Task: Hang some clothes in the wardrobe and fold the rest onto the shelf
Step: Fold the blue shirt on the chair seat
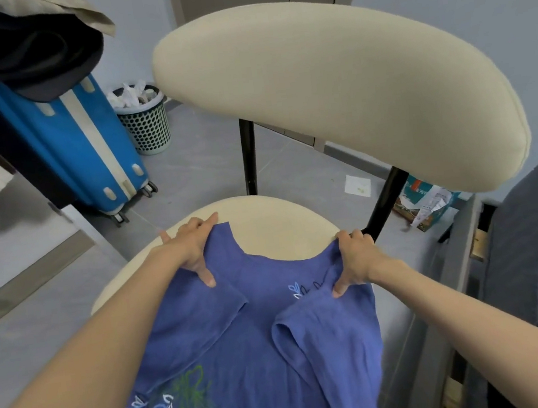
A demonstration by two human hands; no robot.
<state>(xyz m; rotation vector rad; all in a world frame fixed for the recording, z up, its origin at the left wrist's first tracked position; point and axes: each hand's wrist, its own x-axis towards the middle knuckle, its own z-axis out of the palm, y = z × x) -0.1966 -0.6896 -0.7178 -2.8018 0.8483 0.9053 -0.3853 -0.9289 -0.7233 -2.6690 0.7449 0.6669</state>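
Blue T-shirt (257, 359), printed leaves, spread over cream chair seat (281, 233), hem trailing toward viewer. Left hand (191, 248): fingers curled, pinching left shoulder fold. Right hand (354, 261): clenched on bunched right shoulder and sleeve. Risk, judged: seat narrower than garment; overhang may drag it off or skew the fold once a grip loosens. Left of left hand: blue suitcase (81, 143), mesh bin (146, 124). Beyond: padded backrest (348, 90), grey tiled floor (206, 157).
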